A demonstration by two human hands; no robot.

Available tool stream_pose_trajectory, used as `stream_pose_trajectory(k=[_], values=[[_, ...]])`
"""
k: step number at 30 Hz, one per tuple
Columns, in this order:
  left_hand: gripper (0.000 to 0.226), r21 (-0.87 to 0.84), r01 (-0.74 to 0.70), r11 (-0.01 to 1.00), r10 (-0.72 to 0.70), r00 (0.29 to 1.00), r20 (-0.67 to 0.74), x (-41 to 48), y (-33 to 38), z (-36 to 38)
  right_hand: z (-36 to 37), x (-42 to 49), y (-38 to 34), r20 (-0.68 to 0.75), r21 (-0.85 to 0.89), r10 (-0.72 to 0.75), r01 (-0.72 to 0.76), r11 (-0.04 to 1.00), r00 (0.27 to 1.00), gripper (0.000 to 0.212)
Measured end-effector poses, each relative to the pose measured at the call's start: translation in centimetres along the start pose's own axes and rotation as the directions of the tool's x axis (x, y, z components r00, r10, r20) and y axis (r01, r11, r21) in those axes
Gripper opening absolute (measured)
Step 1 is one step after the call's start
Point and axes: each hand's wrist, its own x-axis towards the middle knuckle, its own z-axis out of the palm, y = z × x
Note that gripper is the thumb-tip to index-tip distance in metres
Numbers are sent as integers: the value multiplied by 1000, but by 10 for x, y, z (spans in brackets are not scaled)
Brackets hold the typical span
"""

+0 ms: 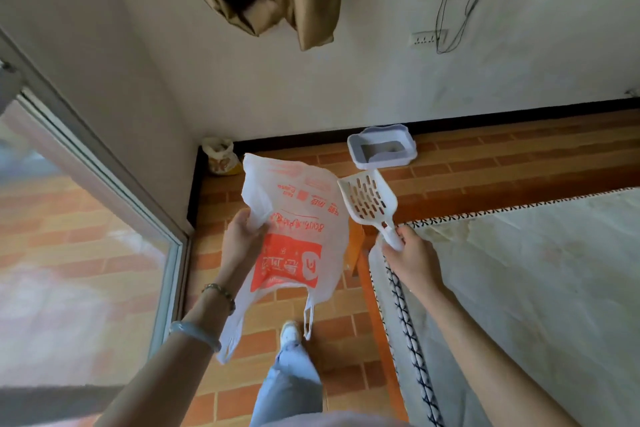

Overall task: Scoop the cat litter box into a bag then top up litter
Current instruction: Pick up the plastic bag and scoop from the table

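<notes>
Left hand [242, 236] pinches thin, crinkly white-and-red printed plastic bag [298, 239]. Right hand [410, 255] grips white slotted plastic scoop [369, 199] by its handle, blade toward lavender rectangular litter box [381, 147] at the wall.

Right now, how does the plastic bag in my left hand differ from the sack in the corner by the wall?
The plastic bag hangs in the air, gripped by your left hand; the sack stands on the floor. The plastic bag is flat, thin and looks empty; the sack bulges. The plastic bag has loop handles; none show on the sack. Both are pale with orange print.
</notes>
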Motion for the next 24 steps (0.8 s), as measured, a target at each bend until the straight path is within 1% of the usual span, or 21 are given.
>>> stream_pose_trajectory(k=[5,10,17,19,22,24], values=[[15,25,8,1000,-10,997,80,121,28,-17,27,95,-60,-12,40,50,-49,998,999,17],[18,75,-28,997,21,995,97,219,63,-14,36,172,-101,-31,32,78,-77,997,996,16],[14,136,-61,989,40,988,148,338,95,29,47,281,-102,-8,101,170,-169,980,985,17],[15,156,-86,984,60,985,164,373,108,47,45,316,-100,-19,116,181,-177,977,983,17],[18,166,-86,982,53,979,198,423,131,75,38,372,-95,-49,128,217,-209,969,975,17],[12,171,-89,981,49,972,228,456,149,94,30,407,-91,-69,132,255,-244,961,965,16]])
